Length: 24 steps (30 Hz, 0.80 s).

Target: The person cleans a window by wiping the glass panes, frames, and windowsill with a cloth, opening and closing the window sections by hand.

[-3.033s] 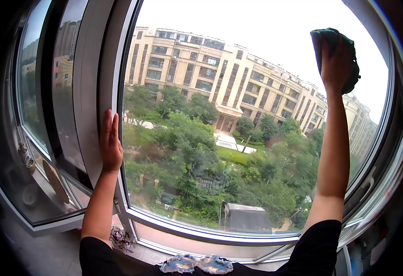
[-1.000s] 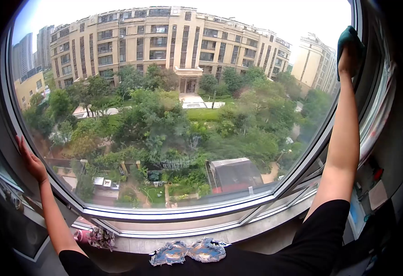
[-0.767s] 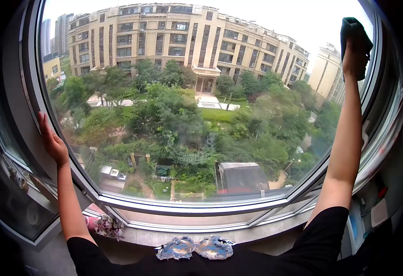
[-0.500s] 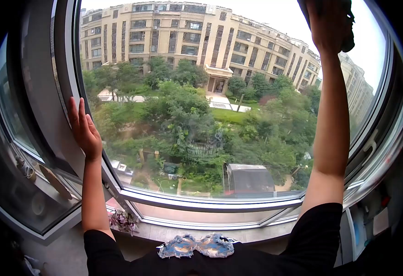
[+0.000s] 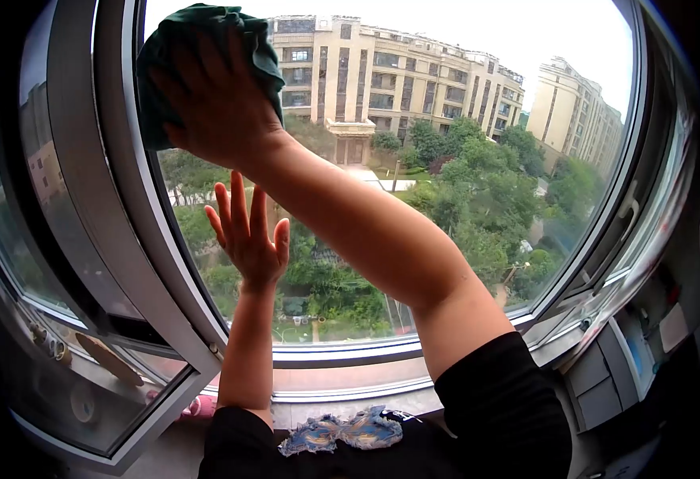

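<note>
At the upper left of the window glass (image 5: 462,239), my right hand (image 5: 222,112) presses a dark green cloth (image 5: 156,64) against the pane, fingers spread over it. The cloth is bunched and sticks out around my fingers, close to the left frame (image 5: 130,152). Below it, my left hand (image 5: 252,251) is raised with its fingers apart and nothing in it. It is in front of the glass; whether it touches the pane I cannot tell. My right forearm crosses the view diagonally above my left hand.
An opened window sash (image 5: 114,247) stands to my left. A sill (image 5: 326,409) runs below the pane, with a pink object (image 5: 200,407) beside my left forearm. A window handle (image 5: 629,209) and grey drawers (image 5: 601,383) are at right. Outside are trees and buildings.
My right hand has swept with the cloth from the upper right to the upper left. My left hand has come off the left frame and moved right. The view has shifted slightly.
</note>
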{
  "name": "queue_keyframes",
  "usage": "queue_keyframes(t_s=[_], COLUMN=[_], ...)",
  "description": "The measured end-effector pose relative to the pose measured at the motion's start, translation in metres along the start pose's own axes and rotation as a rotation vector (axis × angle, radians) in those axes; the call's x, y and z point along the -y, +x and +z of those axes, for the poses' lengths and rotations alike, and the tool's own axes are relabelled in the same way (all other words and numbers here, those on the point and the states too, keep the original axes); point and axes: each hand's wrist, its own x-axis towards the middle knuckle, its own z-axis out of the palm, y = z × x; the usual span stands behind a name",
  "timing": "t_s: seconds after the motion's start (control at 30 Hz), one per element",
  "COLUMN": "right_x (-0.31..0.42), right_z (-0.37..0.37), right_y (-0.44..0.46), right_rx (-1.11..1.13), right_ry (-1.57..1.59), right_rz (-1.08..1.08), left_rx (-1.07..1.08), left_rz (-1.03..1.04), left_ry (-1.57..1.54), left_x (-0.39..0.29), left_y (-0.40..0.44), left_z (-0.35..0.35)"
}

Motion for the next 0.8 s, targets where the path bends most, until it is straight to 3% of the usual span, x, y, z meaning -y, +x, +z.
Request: queue_keyframes(t_s=[0.17, 0.33, 0.43, 0.53, 0.67, 0.8], right_x=[-0.035, -0.125, -0.202, -0.281, -0.369, -0.486], right_z=[-0.014, -0.072, -0.097, -0.171, -0.228, -0.27], right_y=[-0.002, -0.014, -0.028, -0.032, -0.061, -0.119], right_rx=[0.009, 0.119, -0.021, 0.185, -0.064, -0.047], right_ry=[0.032, -0.089, -0.121, 0.015, -0.355, -0.431], right_rz=[-0.079, -0.075, 0.019, 0.162, 0.195, 0.308], left_rx=[-0.024, -0.048, -0.051, -0.065, -0.049, -0.112], left_rz=[-0.002, 0.011, 0.023, 0.031, 0.025, -0.023], left_ry=[-0.033, -0.012, 0.041, 0.035, 0.178, 0.03], left_x=[0.001, 0.003, 0.005, 0.001, -0.01, -0.078], left_y=[0.006, 0.008, 0.01, 0.011, 0.015, 0.023], left_z=[-0.003, -0.003, -0.003, -0.004, -0.007, 0.004])
